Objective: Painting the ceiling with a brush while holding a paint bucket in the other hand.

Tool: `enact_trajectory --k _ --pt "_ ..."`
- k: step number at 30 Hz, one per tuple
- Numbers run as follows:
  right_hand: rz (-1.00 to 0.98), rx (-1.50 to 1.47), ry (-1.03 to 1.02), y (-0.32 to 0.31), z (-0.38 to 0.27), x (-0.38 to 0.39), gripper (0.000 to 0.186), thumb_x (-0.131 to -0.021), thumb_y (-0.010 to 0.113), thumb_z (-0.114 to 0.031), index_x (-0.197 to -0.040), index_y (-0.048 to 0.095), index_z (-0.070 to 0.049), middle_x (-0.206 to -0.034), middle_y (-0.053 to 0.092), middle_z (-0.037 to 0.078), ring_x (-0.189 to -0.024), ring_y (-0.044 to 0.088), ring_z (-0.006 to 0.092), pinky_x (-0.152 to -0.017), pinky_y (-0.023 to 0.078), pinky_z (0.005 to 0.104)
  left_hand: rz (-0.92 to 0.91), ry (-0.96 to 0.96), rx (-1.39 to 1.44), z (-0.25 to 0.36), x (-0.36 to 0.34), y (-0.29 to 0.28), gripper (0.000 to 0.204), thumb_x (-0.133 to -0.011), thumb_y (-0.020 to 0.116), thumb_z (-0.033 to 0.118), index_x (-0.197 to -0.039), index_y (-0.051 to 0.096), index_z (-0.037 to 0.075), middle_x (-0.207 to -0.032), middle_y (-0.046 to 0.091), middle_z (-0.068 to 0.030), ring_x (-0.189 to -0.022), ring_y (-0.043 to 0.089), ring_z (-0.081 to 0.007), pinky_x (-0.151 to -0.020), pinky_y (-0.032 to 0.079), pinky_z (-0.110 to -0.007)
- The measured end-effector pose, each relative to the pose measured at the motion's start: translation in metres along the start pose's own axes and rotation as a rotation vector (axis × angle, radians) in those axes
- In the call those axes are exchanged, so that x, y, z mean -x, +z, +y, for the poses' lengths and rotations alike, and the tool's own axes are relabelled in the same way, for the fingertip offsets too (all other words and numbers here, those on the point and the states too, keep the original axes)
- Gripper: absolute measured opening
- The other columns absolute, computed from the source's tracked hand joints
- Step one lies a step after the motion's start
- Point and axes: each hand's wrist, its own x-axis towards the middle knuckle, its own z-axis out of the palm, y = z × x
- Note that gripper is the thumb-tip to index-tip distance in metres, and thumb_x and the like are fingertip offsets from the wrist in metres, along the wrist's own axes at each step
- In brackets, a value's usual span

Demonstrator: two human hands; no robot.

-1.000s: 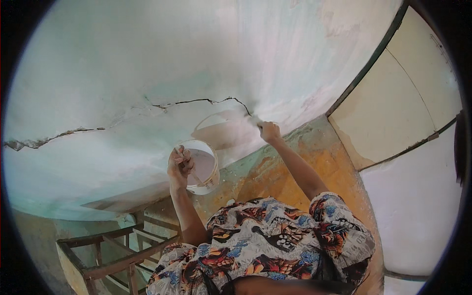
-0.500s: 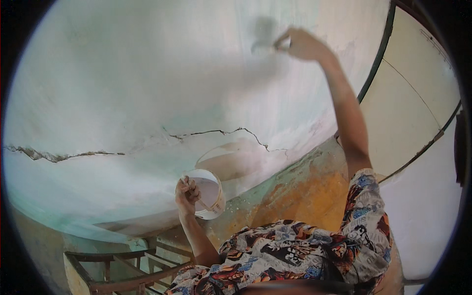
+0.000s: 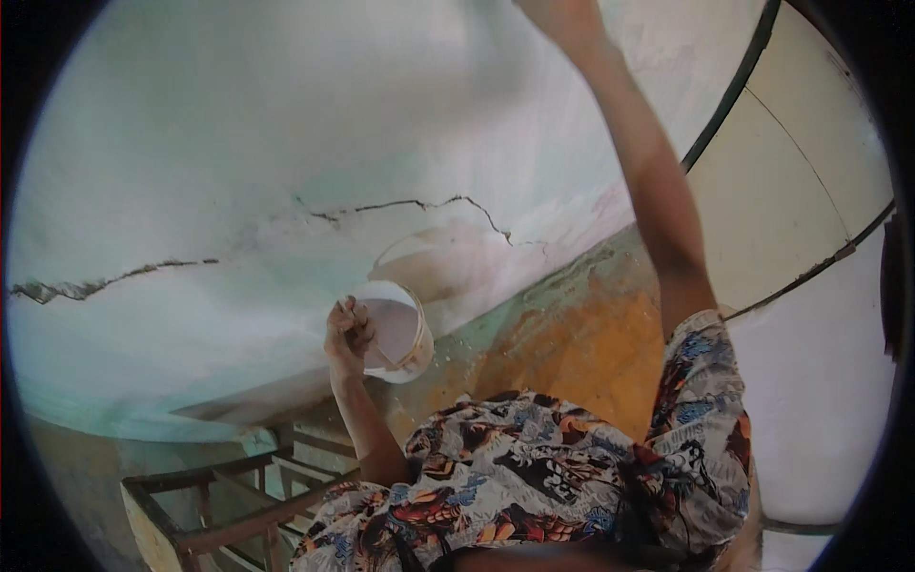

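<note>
My left hand (image 3: pixel 348 329) is closed on a white bucket (image 3: pixel 412 357) of pale liquid, at its handle or a thin pale bar lying across it. My right arm stretches high over the pale green, patchy wall (image 3: pixel 238 114). My right hand (image 3: pixel 558 21) is at the top edge of the picture, its fingers cut off and smeared, so whatever it holds is hidden. A jagged dark crack (image 3: pixel 429 202) runs across the lower wall, just above the bucket and its shadow, with a second length of crack (image 3: pixel 114 281) further left.
A wooden frame like furniture (image 3: pixel 210 534) stands at lower left. A stained orange and green floor (image 3: pixel 572 334) runs along the wall's foot. At the right are a dark-edged cream panel (image 3: pixel 772 200) and a white surface (image 3: pixel 801 400). My patterned shirt fills the bottom.
My right hand has swung from the crack high up the wall, where earlier it held a small blurred tool, and now reaches out of the picture. My left hand keeps the bucket low.
</note>
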Motion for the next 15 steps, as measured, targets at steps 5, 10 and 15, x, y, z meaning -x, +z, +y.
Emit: enact_trajectory --k 5,10,15 --pt "-0.026 0.035 0.258 0.071 0.038 0.194 0.029 -0.083 0.059 -0.017 -0.112 0.063 -0.016 -0.073 0.059 0.016 -0.063 0.058 0.0336 -0.057 0.048 0.0401 -0.058 -0.022 -0.026 0.001 -0.003 -0.005 0.03 -0.069 0.052 0.026 -0.093 0.04 0.012 -0.067 0.031 0.0022 -0.048 0.025 -0.0075 -0.043 0.023 -0.021" --pt "-0.372 0.009 0.5 0.099 0.019 0.396 0.037 -0.087 0.053 -0.013 -0.123 0.054 -0.017 -0.071 0.056 0.016 -0.061 0.058 0.0356 -0.053 0.047 0.0451 -0.016 -0.05 -0.046 0.002 -0.002 -0.002 0.033 -0.068 0.052 0.025 -0.095 0.039 0.011 -0.068 0.031 0.0016 -0.048 0.024 -0.0078 -0.042 0.023 -0.021" --pt "-0.788 0.077 0.765 0.089 0.014 0.535 0.028 -0.083 0.056 -0.013 -0.111 0.058 -0.011 -0.085 0.062 0.02 -0.075 0.061 0.0393 -0.066 0.049 0.0482 -0.033 -0.066 -0.074 0.004 -0.002 0.006 0.033 -0.068 0.052 0.024 -0.096 0.04 0.01 -0.069 0.031 0.0017 -0.048 0.025 -0.0079 -0.042 0.024 -0.021"
